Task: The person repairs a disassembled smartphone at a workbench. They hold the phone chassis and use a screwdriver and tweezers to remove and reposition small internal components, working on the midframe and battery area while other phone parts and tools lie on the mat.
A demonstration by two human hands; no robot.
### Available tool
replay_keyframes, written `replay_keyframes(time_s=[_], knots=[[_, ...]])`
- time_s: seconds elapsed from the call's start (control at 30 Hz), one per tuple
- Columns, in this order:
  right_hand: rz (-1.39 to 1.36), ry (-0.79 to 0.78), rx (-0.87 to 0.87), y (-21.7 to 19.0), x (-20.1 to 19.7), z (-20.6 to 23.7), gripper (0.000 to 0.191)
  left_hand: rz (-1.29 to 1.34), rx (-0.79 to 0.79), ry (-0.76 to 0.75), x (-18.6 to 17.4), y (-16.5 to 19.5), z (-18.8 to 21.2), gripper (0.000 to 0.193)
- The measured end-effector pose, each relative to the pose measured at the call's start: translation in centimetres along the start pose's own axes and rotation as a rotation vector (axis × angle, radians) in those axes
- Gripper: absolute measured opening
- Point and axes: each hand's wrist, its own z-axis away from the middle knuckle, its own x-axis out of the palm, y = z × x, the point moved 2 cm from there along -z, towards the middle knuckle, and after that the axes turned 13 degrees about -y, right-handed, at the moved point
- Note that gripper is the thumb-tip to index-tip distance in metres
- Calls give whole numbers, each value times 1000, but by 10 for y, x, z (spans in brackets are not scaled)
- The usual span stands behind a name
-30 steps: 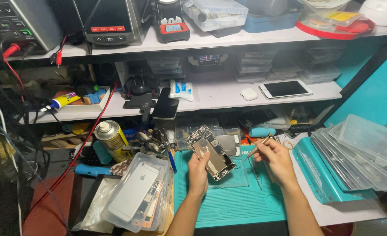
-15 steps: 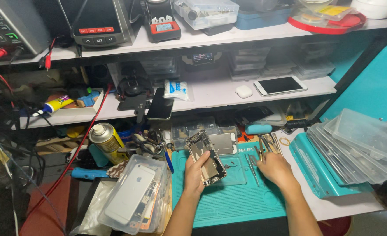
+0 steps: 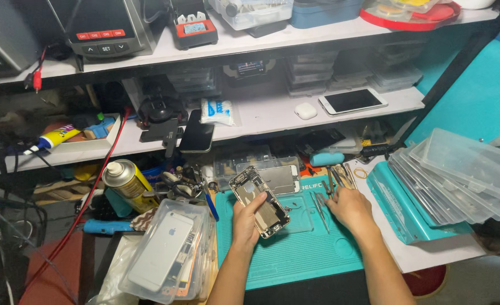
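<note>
The right hand [image 3: 349, 208] has dropped from mid-air onto the tweezers [image 3: 322, 208] near the mat's [image 3: 295, 254] far edge, fingers curled over them, while the left hand [image 3: 247, 223] keeps gripping the opened phone [image 3: 259, 201].

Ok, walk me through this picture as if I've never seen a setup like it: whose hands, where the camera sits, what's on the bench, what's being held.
There is no machine here: these are a person's two bare hands, filmed by a camera worn on their head, looking down at a cluttered workbench. The left hand holds an opened phone body, its insides showing, tilted above a teal work mat. The right hand rests on the mat at a row of tweezers and small tools. Left of the mat lie a clear box with a silver phone on it and a yellow spray can. Stacked clear trays sit to the right, and a white phone lies on the shelf.
</note>
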Motion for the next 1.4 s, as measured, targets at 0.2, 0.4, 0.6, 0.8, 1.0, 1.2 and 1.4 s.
replay_keyframes(time_s=[0.2,0.4,0.6,0.8,1.0,1.2,1.4], knots=[[-65,-18,-190,-13,14,-2,37,-44,47,-21,1,3,2,33],[1,-6,-205,-13,26,-11,34,-57,92,-8,6,7,3,31],[-140,208,-337,-19,12,-1,30,-84,129,-20,10,9,6,29],[-422,227,-629,-46,-7,30,30,-135,180,5,14,9,7,26],[-402,249,-823,-84,-4,60,35,-177,187,-7,9,3,5,25],[-254,286,-895,-99,-2,69,48,-190,198,26,-9,-11,-1,22],[-310,358,-843,-106,3,75,36,-198,205,2,-9,-11,1,23]])
